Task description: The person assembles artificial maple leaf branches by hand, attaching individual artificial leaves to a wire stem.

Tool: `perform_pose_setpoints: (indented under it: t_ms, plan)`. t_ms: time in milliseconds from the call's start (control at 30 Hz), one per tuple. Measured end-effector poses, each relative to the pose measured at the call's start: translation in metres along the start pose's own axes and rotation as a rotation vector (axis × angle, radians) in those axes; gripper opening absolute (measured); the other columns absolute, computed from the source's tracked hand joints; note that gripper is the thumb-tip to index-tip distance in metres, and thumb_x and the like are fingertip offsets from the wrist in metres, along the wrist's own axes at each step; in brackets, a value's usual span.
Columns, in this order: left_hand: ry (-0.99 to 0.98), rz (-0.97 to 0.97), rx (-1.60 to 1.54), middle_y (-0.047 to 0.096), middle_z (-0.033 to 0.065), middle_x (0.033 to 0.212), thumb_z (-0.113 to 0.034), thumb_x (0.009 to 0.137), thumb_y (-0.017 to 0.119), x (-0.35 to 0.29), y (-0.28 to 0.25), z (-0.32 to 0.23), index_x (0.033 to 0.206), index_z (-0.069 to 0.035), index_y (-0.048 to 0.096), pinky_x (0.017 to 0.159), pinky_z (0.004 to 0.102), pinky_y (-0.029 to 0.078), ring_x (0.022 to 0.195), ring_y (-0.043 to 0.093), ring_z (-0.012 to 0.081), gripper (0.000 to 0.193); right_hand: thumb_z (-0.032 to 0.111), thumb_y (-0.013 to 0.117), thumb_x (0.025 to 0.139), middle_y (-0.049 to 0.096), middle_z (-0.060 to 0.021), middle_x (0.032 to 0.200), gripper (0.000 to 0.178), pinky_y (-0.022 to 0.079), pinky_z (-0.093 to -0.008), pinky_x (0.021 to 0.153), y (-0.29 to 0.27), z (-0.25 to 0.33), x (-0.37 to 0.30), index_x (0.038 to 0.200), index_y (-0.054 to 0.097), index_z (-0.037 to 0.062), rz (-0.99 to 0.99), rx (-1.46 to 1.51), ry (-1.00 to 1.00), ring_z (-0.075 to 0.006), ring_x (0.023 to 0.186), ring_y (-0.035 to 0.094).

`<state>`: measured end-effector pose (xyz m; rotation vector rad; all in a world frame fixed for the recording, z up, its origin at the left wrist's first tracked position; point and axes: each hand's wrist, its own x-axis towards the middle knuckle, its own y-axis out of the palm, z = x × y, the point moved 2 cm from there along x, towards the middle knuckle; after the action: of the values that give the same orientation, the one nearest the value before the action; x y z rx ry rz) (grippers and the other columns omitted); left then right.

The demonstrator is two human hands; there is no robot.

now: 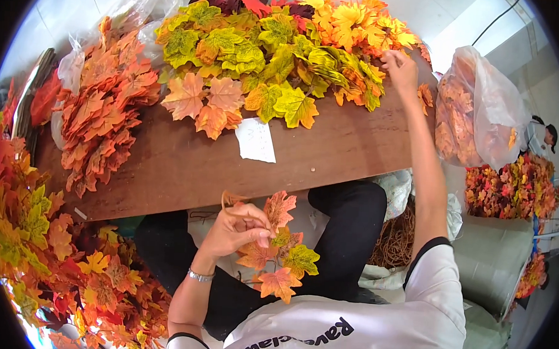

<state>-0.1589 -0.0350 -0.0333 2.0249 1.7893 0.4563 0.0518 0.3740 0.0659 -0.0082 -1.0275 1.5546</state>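
My left hand [240, 228] is closed in a pinch over my lap, holding a garland of artificial maple leaves [279, 263] by its thin stem. Orange, rust and yellow-green leaves hang from it below the fingers. Across the table my right arm stretches to the far right. There my right hand [400, 73] has its fingers drawn together at the edge of a pile of yellow-orange maple leaves [357, 27]. What lies between those fingertips is too small to tell. Left of that hand spreads a heap of green-yellow maple leaves [248, 49].
A brown table [351, 140] holds a white paper slip [256, 140], peach leaves [206, 101] and a stack of rust-orange leaves [106, 102]. Right of it stands a clear bag of orange leaves [479, 112]. Finished-looking leaf garlands [91, 272] pile up at lower left. Brown twine [395, 239] lies by my knee.
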Motion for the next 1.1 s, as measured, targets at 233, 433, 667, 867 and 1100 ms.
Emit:
perform_pose_setpoints:
  t_ms: [233, 433, 667, 867, 1100]
  plan:
    - [-0.058, -0.032, 0.013, 0.062, 0.0092, 0.081, 0.0, 0.08, 0.061, 0.003, -0.006, 0.004, 0.087, 0.002, 0.056, 0.064, 0.0244, 0.05, 0.07, 0.061, 0.0125, 0.009, 0.021, 0.058, 0.075, 0.065, -0.0115, 0.081, 0.025, 0.047, -0.0369, 0.074, 0.014, -0.062, 0.085, 0.097, 0.064, 0.0101, 0.011, -0.409, -0.008, -0.0254, 0.077, 0.063]
    - [-0.108, -0.017, 0.006, 0.062, 0.007, 0.081, -0.001, 0.08, 0.061, 0.008, -0.005, -0.001, 0.085, 0.001, 0.056, 0.065, 0.0236, 0.05, 0.071, 0.06, 0.0108, 0.008, 0.027, 0.063, 0.072, 0.059, -0.0163, 0.105, 0.044, 0.044, -0.0407, 0.084, 0.051, -0.075, 0.122, 0.111, 0.056, 0.0109, 0.006, -0.552, -0.127, -0.029, 0.1, 0.056]
    - [-0.091, 0.004, -0.012, 0.061, 0.0072, 0.082, -0.003, 0.081, 0.061, 0.007, -0.007, -0.004, 0.086, 0.0, 0.055, 0.065, 0.0235, 0.05, 0.071, 0.06, 0.0107, 0.009, 0.028, 0.064, 0.069, 0.063, -0.0181, 0.089, 0.032, 0.044, -0.0404, 0.078, 0.06, -0.071, 0.129, 0.093, 0.064, 0.0069, -0.116, -0.492, 0.008, -0.0351, 0.088, 0.057]
    - [-0.054, 0.049, 0.019, 0.061, 0.0063, 0.081, -0.001, 0.082, 0.06, 0.006, -0.002, -0.001, 0.087, 0.001, 0.055, 0.065, 0.0231, 0.05, 0.072, 0.06, 0.0104, 0.007, 0.025, 0.06, 0.074, 0.06, -0.0172, 0.088, 0.024, 0.043, -0.0416, 0.072, 0.02, -0.053, 0.117, 0.085, 0.061, 0.004, -0.44, -0.423, -0.216, -0.0347, 0.084, 0.056]
    - [-0.064, 0.006, 0.067, 0.06, 0.0051, 0.08, -0.004, 0.082, 0.06, -0.003, 0.0, 0.003, 0.089, 0.001, 0.057, 0.064, 0.0225, 0.05, 0.071, 0.06, 0.0093, 0.009, 0.026, 0.061, 0.073, 0.062, -0.0135, 0.084, 0.028, 0.045, -0.0381, 0.07, 0.021, -0.051, 0.039, 0.088, 0.062, 0.0031, -0.062, -0.505, -0.337, -0.0306, 0.079, 0.059]
